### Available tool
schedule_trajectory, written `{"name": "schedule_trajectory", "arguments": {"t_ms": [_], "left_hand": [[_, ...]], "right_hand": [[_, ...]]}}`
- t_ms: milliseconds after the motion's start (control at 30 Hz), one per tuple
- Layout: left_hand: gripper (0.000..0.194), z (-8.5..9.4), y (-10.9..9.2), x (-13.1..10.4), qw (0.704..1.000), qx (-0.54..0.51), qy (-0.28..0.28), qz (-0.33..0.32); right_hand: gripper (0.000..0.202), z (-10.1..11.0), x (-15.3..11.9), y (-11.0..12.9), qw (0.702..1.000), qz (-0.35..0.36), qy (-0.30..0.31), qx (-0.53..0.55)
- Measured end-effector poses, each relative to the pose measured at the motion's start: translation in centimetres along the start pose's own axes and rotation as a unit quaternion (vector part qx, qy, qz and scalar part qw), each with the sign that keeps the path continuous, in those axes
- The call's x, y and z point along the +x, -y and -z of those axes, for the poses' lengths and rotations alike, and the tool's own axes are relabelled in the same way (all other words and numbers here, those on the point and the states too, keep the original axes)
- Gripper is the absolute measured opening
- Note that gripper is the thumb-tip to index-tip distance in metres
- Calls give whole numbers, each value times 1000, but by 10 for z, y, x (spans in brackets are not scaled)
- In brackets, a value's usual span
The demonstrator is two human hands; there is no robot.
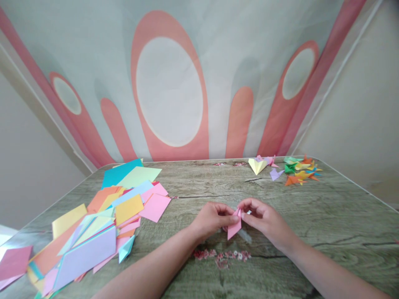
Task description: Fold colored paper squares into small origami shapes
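A small piece of pink folded origami paper (234, 229) is held up between both hands, just over the table near its middle. My left hand (213, 216) pinches its left side between thumb and fingers. From the other side, my right hand (261, 215) grips the upper right edge with thumb and fingertips. The paper has narrow folded points, one of them aimed down toward me. My fingers hide part of its upper end.
Loose coloured paper sheets (90, 245) are heaped on the left of the wood-grain table (199, 182). A light blue folded piece (126, 249) lies at the heap's edge. Several folded paper figures (301, 174) sit at the back right, near a pale yellow folded piece (257, 166).
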State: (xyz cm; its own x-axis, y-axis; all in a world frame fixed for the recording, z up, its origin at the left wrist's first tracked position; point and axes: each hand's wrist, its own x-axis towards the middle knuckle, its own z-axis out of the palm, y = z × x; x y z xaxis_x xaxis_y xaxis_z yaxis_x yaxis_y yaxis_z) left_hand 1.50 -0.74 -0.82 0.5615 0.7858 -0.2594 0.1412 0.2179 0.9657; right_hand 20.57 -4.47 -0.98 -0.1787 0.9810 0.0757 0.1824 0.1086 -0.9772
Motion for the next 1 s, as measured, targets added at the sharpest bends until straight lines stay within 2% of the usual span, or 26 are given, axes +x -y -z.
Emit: {"name": "schedule_trajectory", "arguments": {"t_ms": [733,1000], "left_hand": [[43,-3,-3,-2,999,35,-29,-13],[39,-4,-5,-3,999,-13,-31,-20]], "right_hand": [[10,0,-1,2,994,16,-4,-104],[9,1,-2,2,993,40,-8,-113]]}}
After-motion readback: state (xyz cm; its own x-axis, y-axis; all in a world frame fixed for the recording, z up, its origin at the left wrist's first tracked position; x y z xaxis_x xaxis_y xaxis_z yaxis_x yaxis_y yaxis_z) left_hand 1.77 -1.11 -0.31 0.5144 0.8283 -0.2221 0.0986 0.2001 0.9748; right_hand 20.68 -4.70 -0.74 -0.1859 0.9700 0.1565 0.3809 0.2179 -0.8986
